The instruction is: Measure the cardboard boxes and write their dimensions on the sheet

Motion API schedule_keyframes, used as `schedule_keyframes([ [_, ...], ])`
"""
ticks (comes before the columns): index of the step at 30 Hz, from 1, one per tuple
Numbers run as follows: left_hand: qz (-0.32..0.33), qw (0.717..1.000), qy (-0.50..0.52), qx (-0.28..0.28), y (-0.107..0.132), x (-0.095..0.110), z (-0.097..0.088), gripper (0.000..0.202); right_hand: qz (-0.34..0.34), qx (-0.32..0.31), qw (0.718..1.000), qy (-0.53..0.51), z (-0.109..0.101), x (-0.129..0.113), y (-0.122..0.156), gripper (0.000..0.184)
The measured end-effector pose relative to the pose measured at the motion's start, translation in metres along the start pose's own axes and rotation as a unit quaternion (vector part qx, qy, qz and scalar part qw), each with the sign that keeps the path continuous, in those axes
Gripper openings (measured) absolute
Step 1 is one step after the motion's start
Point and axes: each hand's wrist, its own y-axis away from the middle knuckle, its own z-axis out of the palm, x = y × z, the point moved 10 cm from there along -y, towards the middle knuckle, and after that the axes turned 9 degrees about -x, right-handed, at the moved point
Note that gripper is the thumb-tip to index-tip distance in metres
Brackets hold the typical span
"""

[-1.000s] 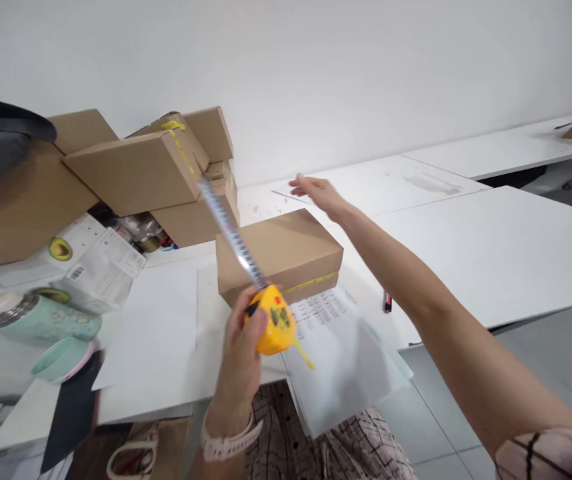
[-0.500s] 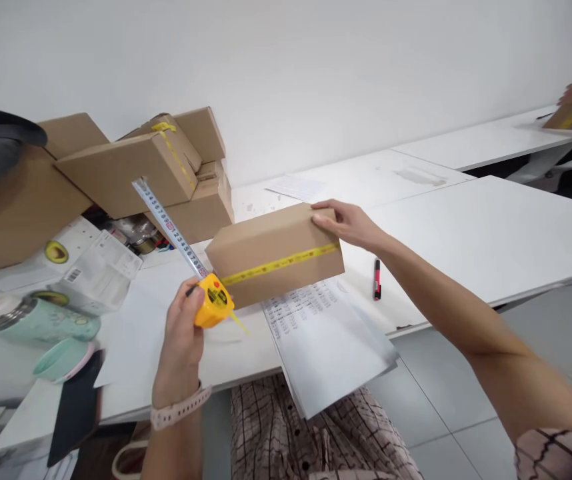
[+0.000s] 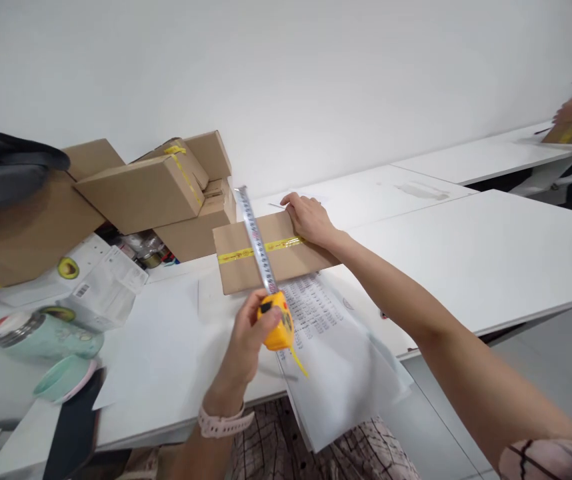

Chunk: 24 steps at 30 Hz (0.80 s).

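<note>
The right hand [image 3: 311, 219] is curling over the two-o'clock edge of a brown, oblong cardboard box [image 3: 239, 270], its grip unclear; at the box's seven o'clock, the left hand [image 3: 245, 343] is gripping a yellow-cased tape measure [image 3: 281, 325], its silver blade [image 3: 257, 248] pointing toward eleven.

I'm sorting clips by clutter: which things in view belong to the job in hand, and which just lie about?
In use:
yellow tape measure, in the left hand
taped cardboard box, under the right hand
handwritten sheets beside it, probably

Lying about, it seems:
green flask
green cup
avocado-print carton
</note>
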Motion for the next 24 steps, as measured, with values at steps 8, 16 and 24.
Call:
schedule_keyframes([
  [8, -0.061, 0.994, 0.078, -0.054, -0.011, -0.048, 0.041, 0.048, -0.047, -0.017, 0.997, 0.065, 0.004, -0.009, 0.002, 0.063],
  [16, -0.055, 0.996, 0.058, -0.042, -0.003, -0.056, 0.046, 0.046, -0.071, -0.024, 0.995, 0.061, 0.008, -0.011, 0.003, 0.055],
  [24, -0.05, 0.998, 0.011, -0.035, -0.001, -0.072, 0.045, 0.045, -0.065, -0.026, 0.997, 0.024, 0.005, -0.01, 0.007, 0.051],
])
